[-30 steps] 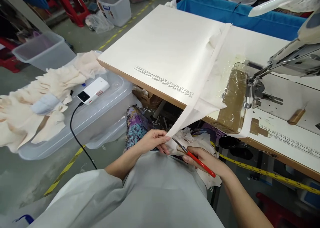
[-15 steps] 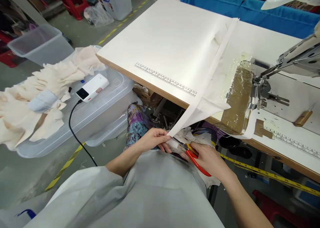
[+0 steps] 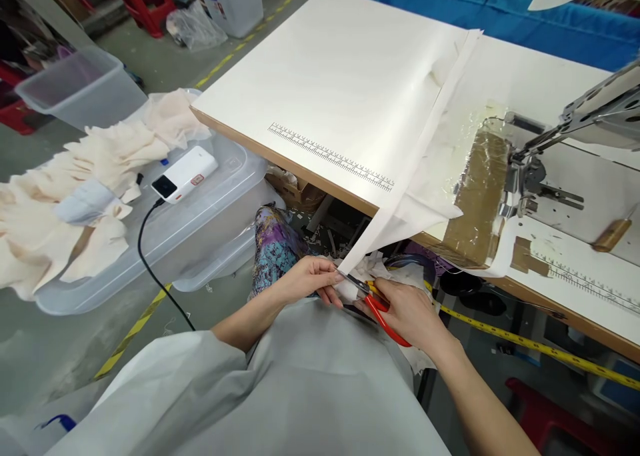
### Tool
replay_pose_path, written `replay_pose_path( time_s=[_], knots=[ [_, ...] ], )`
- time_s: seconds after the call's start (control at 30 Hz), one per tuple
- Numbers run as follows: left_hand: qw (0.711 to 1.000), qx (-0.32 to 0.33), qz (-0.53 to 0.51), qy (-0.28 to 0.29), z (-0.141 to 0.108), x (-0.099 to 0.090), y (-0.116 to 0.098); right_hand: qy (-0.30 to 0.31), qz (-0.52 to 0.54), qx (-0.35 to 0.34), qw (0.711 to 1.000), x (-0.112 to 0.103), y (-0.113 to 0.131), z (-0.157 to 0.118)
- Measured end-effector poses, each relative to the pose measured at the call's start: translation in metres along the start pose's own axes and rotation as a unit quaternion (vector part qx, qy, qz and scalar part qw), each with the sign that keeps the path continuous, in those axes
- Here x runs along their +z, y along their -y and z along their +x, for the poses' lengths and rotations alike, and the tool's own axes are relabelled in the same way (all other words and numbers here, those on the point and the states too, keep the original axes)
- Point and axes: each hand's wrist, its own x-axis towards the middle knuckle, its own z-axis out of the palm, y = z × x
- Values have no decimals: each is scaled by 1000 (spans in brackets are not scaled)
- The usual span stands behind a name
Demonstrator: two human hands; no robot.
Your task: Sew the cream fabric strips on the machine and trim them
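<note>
My left hand [image 3: 317, 280] pinches the near end of a long white fabric strip [image 3: 385, 228], which runs from my lap up over the table edge and across the tabletop. In my right hand [image 3: 403, 309] is a pair of scissors [image 3: 383, 319] with red handles. The blades lie at the strip's end, right beside my left fingertips; whether they are fully closed is hard to make out. Pale fabric scraps [image 3: 373, 268] lie under both hands, partly hidden by them.
A sewing machine [image 3: 537, 176] stands on the white table [image 3: 320, 76] at right, a wooden-handled tool [image 3: 613, 235] beside it. At left, a plastic bin [image 3: 210, 223] carries ruffled cream fabric [image 3: 100, 163] and a white power bank [image 3: 184, 175] with a black cable. A yellow tape measure [image 3: 525, 343] hangs below the table edge.
The scissors and my right hand have moved slightly left, bringing the blades closer to my left fingertips. My left hand keeps its pinch on the strip.
</note>
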Motion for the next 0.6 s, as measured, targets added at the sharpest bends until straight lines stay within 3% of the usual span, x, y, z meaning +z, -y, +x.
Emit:
replay_pose_path(
  time_s=[0.1, 0.2, 0.27, 0.33, 0.4, 0.43, 0.53, 0.6],
  knots=[
    [1000, 2, 27, 4, -2, -3, 0, -7, 29, 9, 1000, 4, -2, 0],
    [988, 39, 148, -30, -1, -12, -3, -23, 49, 24, 998, 9, -5, -6],
    [944, 115, 278, -132, 3, -18, -9, -32, 69, 30, 997, 12, -6, -13],
    [873, 206, 375, -235, 13, -19, -17, -35, 100, 30, 994, 15, -6, -19],
    [826, 286, 410, -261, 27, -13, -23, -38, 132, 30, 990, 18, -5, -25],
    [819, 320, 407, -247, 35, -9, -25, -41, 146, 32, 988, 19, -4, -27],
    [845, 348, 348, -209, 54, -2, -21, -62, 181, 48, 980, 18, -5, -34],
    [886, 265, 298, -237, 59, -11, -11, -73, 199, 66, 975, 17, -8, -39]
  ],
)
